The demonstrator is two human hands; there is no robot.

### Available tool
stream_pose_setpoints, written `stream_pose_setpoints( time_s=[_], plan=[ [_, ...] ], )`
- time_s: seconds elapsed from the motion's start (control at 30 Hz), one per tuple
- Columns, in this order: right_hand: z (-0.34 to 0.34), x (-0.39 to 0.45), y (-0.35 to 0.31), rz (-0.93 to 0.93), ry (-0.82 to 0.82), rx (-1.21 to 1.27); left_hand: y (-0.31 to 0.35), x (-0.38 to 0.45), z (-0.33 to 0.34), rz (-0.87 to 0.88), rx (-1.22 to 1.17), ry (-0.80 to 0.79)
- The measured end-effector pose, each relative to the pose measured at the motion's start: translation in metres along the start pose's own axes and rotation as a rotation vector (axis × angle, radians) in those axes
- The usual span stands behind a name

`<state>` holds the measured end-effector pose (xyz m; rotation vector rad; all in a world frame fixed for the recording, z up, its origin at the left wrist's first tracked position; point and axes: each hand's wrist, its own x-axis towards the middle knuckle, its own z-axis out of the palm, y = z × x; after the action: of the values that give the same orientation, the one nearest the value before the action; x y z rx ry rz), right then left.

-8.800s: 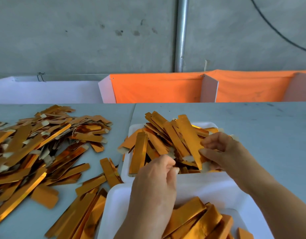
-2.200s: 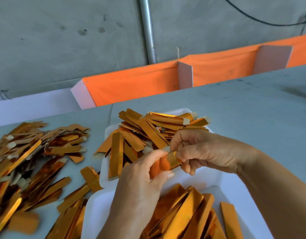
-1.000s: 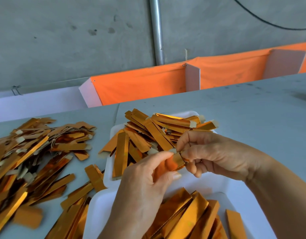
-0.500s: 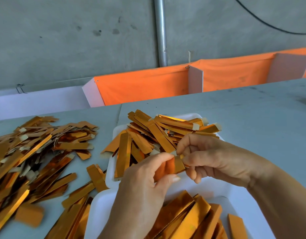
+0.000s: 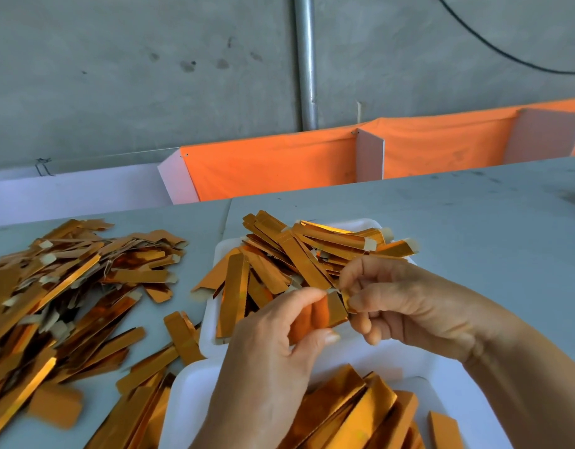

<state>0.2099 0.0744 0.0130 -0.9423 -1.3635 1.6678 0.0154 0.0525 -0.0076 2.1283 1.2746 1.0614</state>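
A gold foil strip [image 5: 333, 311] is held between both hands, above the near edge of the far tray [image 5: 365, 222]. The left hand [image 5: 270, 354] is curled round the strip's lower length with the thumb beneath, its grip clenched on the piece to steady it. The right hand [image 5: 409, 306] pinches the upper end between thumb and forefinger; a fold or tab is judged to be in work there. Other strips [image 5: 85, 280] lie loose on the counter [image 5: 458, 228], and more fill the far tray and a near tray [image 5: 195, 393], apparently separated by stage.
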Motion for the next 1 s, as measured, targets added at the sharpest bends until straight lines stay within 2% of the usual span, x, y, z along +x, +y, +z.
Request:
stream_pose_setpoints(
  time_s=[0.17,0.23,0.4,0.63,0.8,1.0],
  plan=[
    [-0.0053,-0.0047,-0.0021,-0.019,-0.114,0.035,0.0016,0.0,-0.0013,-0.008,-0.088,-0.015],
    [-0.0068,-0.0055,-0.0032,-0.017,-0.131,0.068,0.0026,-0.0009,-0.0016,0.018,-0.053,0.01],
    [-0.0046,-0.0053,-0.0065,-0.063,-0.12,0.077,0.004,-0.0013,-0.0005,0.063,0.058,0.061],
    [-0.0033,-0.0059,-0.0072,-0.082,-0.15,0.129,0.0066,-0.0016,-0.0014,0.095,0.064,0.078],
    [-0.0016,-0.0042,-0.0061,-0.052,-0.103,0.099,0.007,-0.0018,-0.0005,0.125,0.021,0.082],
    [0.0012,-0.0037,-0.007,-0.144,-0.066,0.116,0.0068,-0.0009,-0.0012,0.096,-0.111,0.096]
  ],
)
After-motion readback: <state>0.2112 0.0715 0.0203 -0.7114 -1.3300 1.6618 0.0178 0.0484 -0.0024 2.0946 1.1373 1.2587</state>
